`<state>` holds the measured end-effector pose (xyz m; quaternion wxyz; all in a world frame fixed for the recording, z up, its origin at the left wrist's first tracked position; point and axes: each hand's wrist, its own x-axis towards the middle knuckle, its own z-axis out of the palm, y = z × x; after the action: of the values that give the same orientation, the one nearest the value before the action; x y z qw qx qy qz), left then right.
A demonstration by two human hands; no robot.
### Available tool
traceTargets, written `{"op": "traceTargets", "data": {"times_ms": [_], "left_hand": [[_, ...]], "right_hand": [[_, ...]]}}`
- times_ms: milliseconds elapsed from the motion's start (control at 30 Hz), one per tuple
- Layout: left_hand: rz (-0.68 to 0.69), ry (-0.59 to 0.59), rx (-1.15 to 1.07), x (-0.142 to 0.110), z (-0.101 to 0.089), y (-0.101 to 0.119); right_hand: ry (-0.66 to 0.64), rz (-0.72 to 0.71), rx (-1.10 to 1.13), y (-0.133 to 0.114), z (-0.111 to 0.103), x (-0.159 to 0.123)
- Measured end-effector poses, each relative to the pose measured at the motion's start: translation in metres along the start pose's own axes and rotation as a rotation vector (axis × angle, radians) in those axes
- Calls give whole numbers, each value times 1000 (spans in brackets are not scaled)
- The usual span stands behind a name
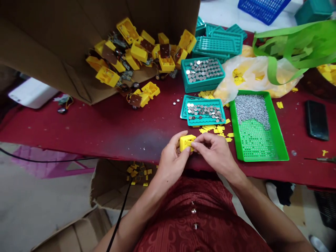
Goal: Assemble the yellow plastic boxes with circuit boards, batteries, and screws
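Near the table's front edge, my left hand (pixel 175 155) is closed around a small yellow plastic housing (pixel 184 142). My right hand (pixel 214 148) pinches a flat yellow plastic piece (pixel 189 142) against the housing's near side. Whether that piece sits in the housing or only touches it, I cannot tell. Just beyond my hands lie loose yellow plastic pieces (pixel 219 129) and a teal tray (pixel 206 120) with rows of silver button cells (pixel 202 109). Behind it, a stack of teal trays (pixel 202 84) holds more button cells.
A green tray (pixel 283 148) of small metal screws stands right of my hands. Yellow housings with wires (pixel 139 50) spill from a large cardboard box (pixel 78 80). A black phone (pixel 316 120) and a screwdriver (pixel 325 159) lie at the right. A black cable (pixel 122 206) hangs beside my left arm.
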<state>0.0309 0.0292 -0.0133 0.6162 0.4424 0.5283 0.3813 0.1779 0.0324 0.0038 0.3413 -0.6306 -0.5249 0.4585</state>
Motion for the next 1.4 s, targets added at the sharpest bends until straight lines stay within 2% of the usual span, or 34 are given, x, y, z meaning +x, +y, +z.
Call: {"op": "traceTargets", "data": {"times_ms": [133, 267, 567, 667, 800, 900, 967, 1033, 1100, 1233, 1400], "left_hand": [[54, -25, 139, 1, -3, -4], [73, -46, 195, 0, -3, -1], [57, -31, 262, -4, -2, 14], [55, -49, 237, -3, -4, 13], [-6, -73, 9, -6, -8, 11], [9, -100, -74, -12, -13, 11], [38, -148, -55, -17, -16, 10], [57, -210, -4, -20, -19, 8], [72, -234, 73, -23, -21, 6], [93, -187, 202, -27, -21, 4], [47, -164, 123, -30, -12, 5]], "right_hand": [[-110, -87, -143, -7, -15, 4], [-176, -112, -209, -12, -21, 10], [-45, 33, -100, -4, -5, 1], [-40, -1, -237, -11, -7, -1], [26, -60, -413, -18, -12, 1], [-100, -84, -271, -17, -13, 3], [-222, -99, -207, -15, -13, 2], [-263, -117, -222, -14, -12, -2], [-230, -130, -263, -14, -9, -8], [-148, -116, -325, -16, -7, -21], [-96, -122, -312, -14, -7, -24]]}}
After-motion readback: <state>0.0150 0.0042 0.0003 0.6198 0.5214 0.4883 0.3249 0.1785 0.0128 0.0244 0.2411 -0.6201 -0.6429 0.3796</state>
